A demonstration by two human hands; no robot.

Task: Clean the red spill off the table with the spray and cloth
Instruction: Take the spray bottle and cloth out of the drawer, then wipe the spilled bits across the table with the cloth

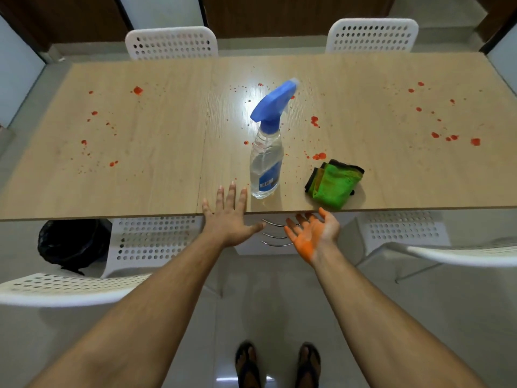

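A clear spray bottle [265,161] with a blue trigger head stands upright near the front edge of the wooden table [140,191]. A folded green cloth [334,184] lies to its right, close to the edge. Red drops and splatters [319,156] are scattered across the table, on the left, in the middle and on the right. My left hand [230,217] is flat with fingers spread, palm down, over the table's front edge just left of the bottle. My right hand [313,231] is held palm up below the edge, orange-stained, holding nothing.
White perforated chairs stand at the far side [171,42] [372,35] and near side [70,287] [461,253] of the table. A black bin bag [72,242] sits under the table at the left. My sandalled feet [277,365] are on the tiled floor.
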